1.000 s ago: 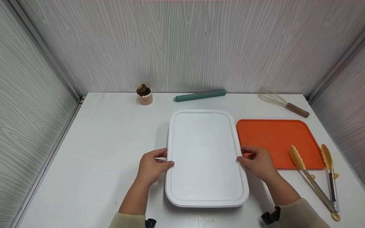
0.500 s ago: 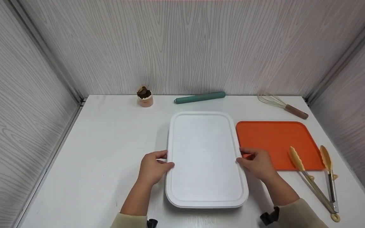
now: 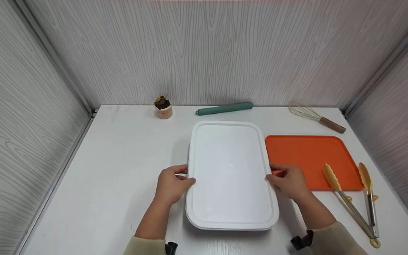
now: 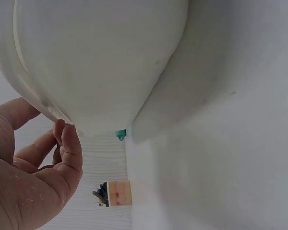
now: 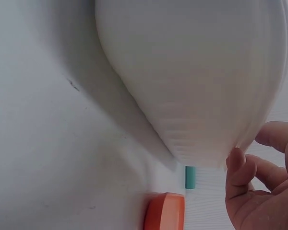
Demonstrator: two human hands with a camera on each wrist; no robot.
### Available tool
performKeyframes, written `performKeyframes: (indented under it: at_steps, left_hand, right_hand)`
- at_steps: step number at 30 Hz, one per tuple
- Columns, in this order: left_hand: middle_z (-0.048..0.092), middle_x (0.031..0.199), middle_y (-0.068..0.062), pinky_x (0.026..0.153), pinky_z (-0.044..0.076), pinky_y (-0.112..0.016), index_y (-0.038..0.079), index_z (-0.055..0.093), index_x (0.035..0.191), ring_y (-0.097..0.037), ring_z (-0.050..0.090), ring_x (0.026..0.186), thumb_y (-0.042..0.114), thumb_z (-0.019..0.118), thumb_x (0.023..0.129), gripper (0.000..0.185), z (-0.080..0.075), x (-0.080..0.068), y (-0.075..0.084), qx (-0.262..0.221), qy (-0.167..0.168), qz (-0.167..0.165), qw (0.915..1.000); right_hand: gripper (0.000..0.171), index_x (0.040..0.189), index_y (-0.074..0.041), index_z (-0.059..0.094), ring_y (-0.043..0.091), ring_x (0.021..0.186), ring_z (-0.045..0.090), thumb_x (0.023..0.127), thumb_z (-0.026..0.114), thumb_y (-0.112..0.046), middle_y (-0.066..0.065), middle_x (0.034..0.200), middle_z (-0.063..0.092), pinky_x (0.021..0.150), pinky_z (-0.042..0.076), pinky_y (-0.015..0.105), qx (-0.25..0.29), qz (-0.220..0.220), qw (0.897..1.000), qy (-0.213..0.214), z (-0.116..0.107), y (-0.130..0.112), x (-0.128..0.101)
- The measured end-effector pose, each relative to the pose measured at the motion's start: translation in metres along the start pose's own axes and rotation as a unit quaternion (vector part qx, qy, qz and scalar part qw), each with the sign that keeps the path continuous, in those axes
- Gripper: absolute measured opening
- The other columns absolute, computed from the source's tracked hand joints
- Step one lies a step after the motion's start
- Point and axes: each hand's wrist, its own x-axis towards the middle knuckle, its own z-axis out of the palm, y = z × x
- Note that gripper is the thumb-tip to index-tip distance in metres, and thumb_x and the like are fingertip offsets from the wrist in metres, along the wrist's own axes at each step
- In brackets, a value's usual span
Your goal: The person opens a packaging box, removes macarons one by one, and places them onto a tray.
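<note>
A white rectangular tray (image 3: 230,173) lies lengthwise at the middle of the white table (image 3: 119,170), with nothing on it. My left hand (image 3: 172,184) grips the tray's left long rim, thumb on top and fingers curled under. My right hand (image 3: 289,181) grips the right long rim the same way. In the left wrist view the left hand's fingers (image 4: 67,148) hook under the tray's lip (image 4: 33,96). The right wrist view shows the right hand's fingers (image 5: 240,172) beneath the tray's edge (image 5: 259,110). A shadow spreads below the tray's pale underside (image 5: 192,72); it looks slightly raised.
An orange mat (image 3: 310,156) lies right of the tray, close to my right hand. Yellow-tipped tongs (image 3: 352,202) rest at the right front. Along the back wall stand a small cup with brown contents (image 3: 163,107), a green rolling pin (image 3: 224,108) and a whisk (image 3: 315,117).
The tray, held in both hands, has shifted slightly toward the back wall. Both grips look the same as before.
</note>
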Motion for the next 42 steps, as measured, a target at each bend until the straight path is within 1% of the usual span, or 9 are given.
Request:
performKeyframes:
  at_steps: [8,11,15,21,26,29,31,37,42]
  left_hand:
    - [0.071,0.118,-0.013,0.083,0.06,-0.034,-0.003,0.069,0.135,-0.024,0.067,0.099,0.003,0.083,0.087,0.05,-0.015,-0.001,0.008,-0.015,0.015,0.009,0.9997]
    - [0.071,0.118,-0.014,0.082,0.059,-0.034,-0.003,0.07,0.135,-0.025,0.067,0.099,0.003,0.081,0.088,0.049,-0.024,-0.001,0.011,-0.017,0.022,0.013,0.9995]
    - [0.071,0.119,-0.016,0.082,0.059,-0.033,-0.003,0.07,0.134,-0.026,0.066,0.1,0.002,0.08,0.089,0.047,-0.039,-0.002,0.011,-0.014,0.031,0.015,0.9993]
    - [0.07,0.124,-0.02,0.084,0.058,-0.032,-0.004,0.069,0.136,-0.029,0.067,0.103,0.002,0.078,0.09,0.047,-0.061,0.0,0.01,-0.014,0.04,0.023,0.9988]
    - [0.068,0.13,-0.022,0.088,0.057,-0.034,-0.005,0.065,0.14,-0.031,0.066,0.108,0.003,0.075,0.093,0.049,-0.082,0.004,0.011,0.013,0.032,0.019,0.9992]
    - [0.065,0.135,-0.022,0.093,0.057,-0.037,-0.004,0.063,0.143,-0.031,0.065,0.113,0.005,0.073,0.095,0.049,-0.095,0.006,0.011,0.034,0.029,0.005,0.999]
    - [0.064,0.137,-0.022,0.097,0.056,-0.04,-0.003,0.061,0.145,-0.032,0.064,0.116,0.006,0.072,0.097,0.05,-0.104,0.007,0.009,0.045,0.027,-0.004,0.9986]
    - [0.061,0.141,-0.025,0.101,0.055,-0.044,-0.005,0.057,0.148,-0.035,0.062,0.121,0.007,0.069,0.099,0.052,-0.122,0.008,0.001,0.06,0.026,-0.019,0.9977]
    - [0.06,0.142,-0.027,0.104,0.054,-0.048,-0.007,0.055,0.148,-0.039,0.061,0.125,0.007,0.069,0.099,0.053,-0.135,0.008,-0.008,0.075,0.027,-0.02,0.9966]
  right_hand:
    - [0.048,0.14,0.004,0.066,0.02,0.072,0.055,0.094,0.078,-0.006,0.02,0.117,0.069,0.057,0.051,0.025,0.024,-0.006,1.0,0.007,0.0,-0.022,-0.002]
    - [0.044,0.137,0.005,0.068,0.019,0.074,0.054,0.094,0.076,-0.002,0.021,0.116,0.07,0.058,0.049,0.023,0.032,-0.025,0.999,0.019,0.006,-0.029,-0.002]
    - [0.041,0.133,0.007,0.069,0.022,0.081,0.058,0.093,0.074,0.001,0.022,0.114,0.072,0.065,0.052,0.023,0.042,-0.052,0.997,0.029,0.017,-0.038,-0.002]
    - [0.041,0.13,0.01,0.07,0.025,0.083,0.064,0.09,0.074,0.004,0.023,0.111,0.072,0.067,0.054,0.023,0.059,-0.087,0.994,0.027,0.034,-0.048,0.001]
    - [0.042,0.128,0.013,0.069,0.023,0.081,0.061,0.086,0.073,0.008,0.018,0.104,0.071,0.067,0.052,0.024,0.061,-0.123,0.99,0.024,0.049,-0.059,0.0]
    - [0.044,0.128,0.015,0.067,0.022,0.081,0.062,0.085,0.073,0.008,0.019,0.107,0.071,0.07,0.053,0.024,0.067,-0.144,0.987,0.011,0.061,-0.066,0.0]
    - [0.047,0.129,0.017,0.066,0.023,0.083,0.065,0.083,0.072,0.009,0.022,0.115,0.071,0.071,0.054,0.024,0.072,-0.156,0.985,-0.001,0.069,-0.071,0.0]
    - [0.055,0.135,0.016,0.062,0.025,0.09,0.067,0.083,0.075,0.005,0.025,0.127,0.066,0.07,0.055,0.025,0.06,-0.153,0.986,-0.039,0.088,-0.078,-0.004]
    - [0.057,0.137,0.016,0.06,0.029,0.094,0.066,0.083,0.074,0.003,0.026,0.137,0.061,0.074,0.058,0.033,0.057,-0.16,0.983,-0.063,0.103,-0.083,-0.004]
